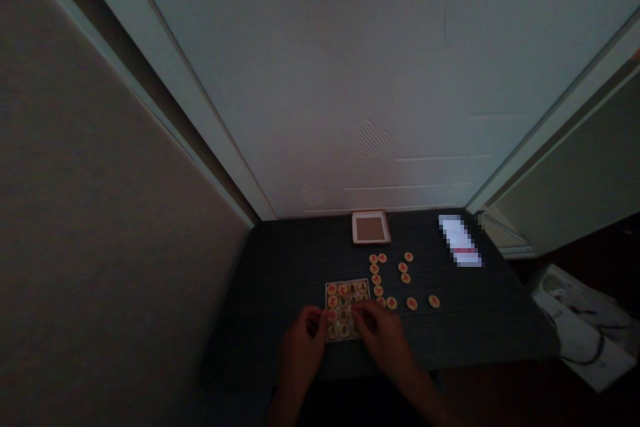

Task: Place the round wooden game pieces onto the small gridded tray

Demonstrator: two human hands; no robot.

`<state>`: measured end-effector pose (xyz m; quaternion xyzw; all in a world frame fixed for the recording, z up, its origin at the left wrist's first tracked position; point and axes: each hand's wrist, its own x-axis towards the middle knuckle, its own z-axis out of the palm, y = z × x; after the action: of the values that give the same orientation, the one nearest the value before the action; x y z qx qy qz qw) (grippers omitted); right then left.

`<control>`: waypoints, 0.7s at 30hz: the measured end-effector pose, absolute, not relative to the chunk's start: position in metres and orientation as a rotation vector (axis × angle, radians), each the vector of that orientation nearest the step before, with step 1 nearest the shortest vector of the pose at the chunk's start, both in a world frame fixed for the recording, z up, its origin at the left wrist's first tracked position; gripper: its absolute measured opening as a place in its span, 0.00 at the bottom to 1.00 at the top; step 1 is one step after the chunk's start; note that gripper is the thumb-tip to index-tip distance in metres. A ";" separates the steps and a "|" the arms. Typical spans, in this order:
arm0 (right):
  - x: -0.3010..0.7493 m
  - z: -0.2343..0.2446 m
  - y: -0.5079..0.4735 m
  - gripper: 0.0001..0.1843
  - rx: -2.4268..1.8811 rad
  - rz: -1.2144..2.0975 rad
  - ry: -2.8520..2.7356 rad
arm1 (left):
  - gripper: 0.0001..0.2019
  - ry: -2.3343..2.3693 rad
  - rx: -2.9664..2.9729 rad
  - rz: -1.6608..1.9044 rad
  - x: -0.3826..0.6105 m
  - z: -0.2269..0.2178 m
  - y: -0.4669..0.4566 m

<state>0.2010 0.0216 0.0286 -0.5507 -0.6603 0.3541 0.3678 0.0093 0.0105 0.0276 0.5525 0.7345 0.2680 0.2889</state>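
Observation:
A shallow square box (329, 339) lies on the dark table, filled with rows of round Chinese chess pieces (343, 330) bearing red and dark characters. At its left edge, my left hand (305, 340) has its fingers curled and closed on the rim. My right hand (383, 333) reaches over the box's right side. Its thumb and fingers are pinched together at a piece there, which they mostly hide. Just right of the box, several loose red-marked pieces (377, 279) form a bent line. One of them is partly covered by my right hand.
More loose pieces (411, 303) are scattered farther right on the dark table (290, 260). A pale-rimmed box lid (371, 241) rests near the back edge. A lit phone (460, 240) lies at the back right. Behind the table stands a white panel (320, 80); a white bag-like object (590, 333) is at lower right.

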 end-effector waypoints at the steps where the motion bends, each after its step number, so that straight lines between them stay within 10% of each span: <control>1: 0.211 0.030 0.022 0.10 -1.436 0.868 -1.681 | 0.15 1.951 1.475 0.740 0.009 0.029 0.010; 21: 0.355 -0.003 0.017 0.12 -1.545 0.291 -1.960 | 0.14 1.642 1.557 0.857 0.019 0.045 0.012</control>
<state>0.3554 0.0175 -0.0030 -0.5849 -0.7417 0.1103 0.3093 0.0191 0.0123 0.0447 0.6021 0.6350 0.3312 0.3531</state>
